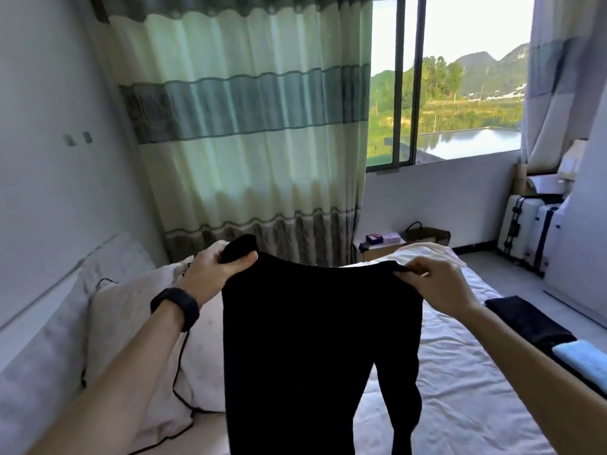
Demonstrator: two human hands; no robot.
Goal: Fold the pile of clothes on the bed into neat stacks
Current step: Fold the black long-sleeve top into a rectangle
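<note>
Fingers [412, 270] of right hand [437, 284] pinch one waistband corner of the black trousers [315, 339], left hand [213, 269] grips the other; they hang unfolded over the bed [460, 389]. Done: folded black piece [525, 320] and blue piece [581, 356] at its right edge. Likely left: trousers, pale cloth [423, 254] at far edge.

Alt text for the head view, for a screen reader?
The left hand and right hand hold black trousers up by the waistband over a white bed, legs hanging. A folded dark garment and a light-blue cloth lie at the bed's right edge; pillows left, striped curtain and window behind.
</note>
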